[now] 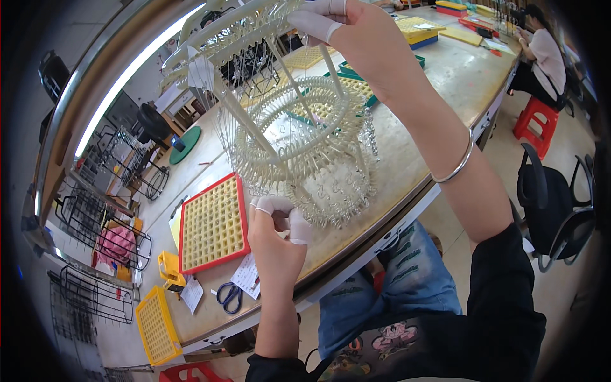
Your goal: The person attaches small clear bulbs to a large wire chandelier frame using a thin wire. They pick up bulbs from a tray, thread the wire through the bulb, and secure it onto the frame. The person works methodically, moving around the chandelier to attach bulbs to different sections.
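1. The tall, tiered, clear plastic rack with rings of hooks [299, 137] stood tilted on the pale worktop [445, 76]. My judgement was that it could have tipped or slid toward the near edge, since only one hand steadied it from above and its lower rings hung close to that edge.
2. The right hand [344, 25], with white finger cots on its fingertips, was closed around the upper ring of the rack, arm reaching over from the right. A slip of that hold would probably have let the frame swing onto the red-framed yellow grid tray [213, 224] just beside it.
3. The left hand [277, 232], also in white finger cots, was pinched shut at the rack's lowest ring, thumb and forefinger pressed together. Whether it held a small piece could not be told.
4. The small, glinting clear hooks [331, 197] dangled from the bottom ring, just to the right of the left hand's fingertips and well below the right hand. They seemed likely to snag or drop off if the ring were jolted.
5. The blue-handled scissors [229, 296] lay near the left wrist, where a falling piece might have been lost.
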`<state>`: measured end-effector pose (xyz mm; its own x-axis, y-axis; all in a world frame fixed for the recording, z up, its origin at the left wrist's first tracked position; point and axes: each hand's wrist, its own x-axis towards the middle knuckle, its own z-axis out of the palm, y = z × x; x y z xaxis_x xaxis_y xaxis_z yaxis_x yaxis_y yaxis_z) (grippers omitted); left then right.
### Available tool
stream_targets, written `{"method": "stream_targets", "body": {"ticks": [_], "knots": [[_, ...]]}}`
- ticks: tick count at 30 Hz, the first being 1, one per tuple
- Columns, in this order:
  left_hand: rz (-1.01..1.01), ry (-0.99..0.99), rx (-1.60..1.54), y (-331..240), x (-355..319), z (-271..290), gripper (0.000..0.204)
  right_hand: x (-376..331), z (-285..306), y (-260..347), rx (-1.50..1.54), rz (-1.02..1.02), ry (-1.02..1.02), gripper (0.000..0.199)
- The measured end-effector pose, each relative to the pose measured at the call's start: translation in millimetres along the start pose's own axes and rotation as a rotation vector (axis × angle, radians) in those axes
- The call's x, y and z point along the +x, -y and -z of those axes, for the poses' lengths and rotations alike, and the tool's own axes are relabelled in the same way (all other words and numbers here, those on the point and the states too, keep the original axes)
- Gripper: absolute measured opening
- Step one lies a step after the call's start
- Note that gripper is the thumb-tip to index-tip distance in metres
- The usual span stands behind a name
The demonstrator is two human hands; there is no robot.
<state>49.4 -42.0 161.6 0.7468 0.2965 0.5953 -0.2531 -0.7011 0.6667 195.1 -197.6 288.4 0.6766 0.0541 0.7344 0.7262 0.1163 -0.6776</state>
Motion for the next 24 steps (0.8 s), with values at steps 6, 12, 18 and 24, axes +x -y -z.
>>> {"method": "stream_targets", "body": {"ticks": [6, 12, 18, 24], "knots": [[-0.002, -0.068, 0.085, 11, 9, 6, 0.007, -2, -9, -8, 0.086, 0.126, -0.028, 0.034], [0.065, -0.047, 0.056, 14, 11, 11, 0.007, -8, 1, -3, 0.177, 0.043, 0.028, 0.031], [0.073, -0.04, -0.025, 22, 15, 12, 0.007, -17, 6, -11, 0.164, -0.253, 0.146, 0.029], [0.101, -0.04, -0.011, 19, 16, 14, 0.008, -26, -2, -30, 0.016, -0.263, 0.469, 0.027]]}}
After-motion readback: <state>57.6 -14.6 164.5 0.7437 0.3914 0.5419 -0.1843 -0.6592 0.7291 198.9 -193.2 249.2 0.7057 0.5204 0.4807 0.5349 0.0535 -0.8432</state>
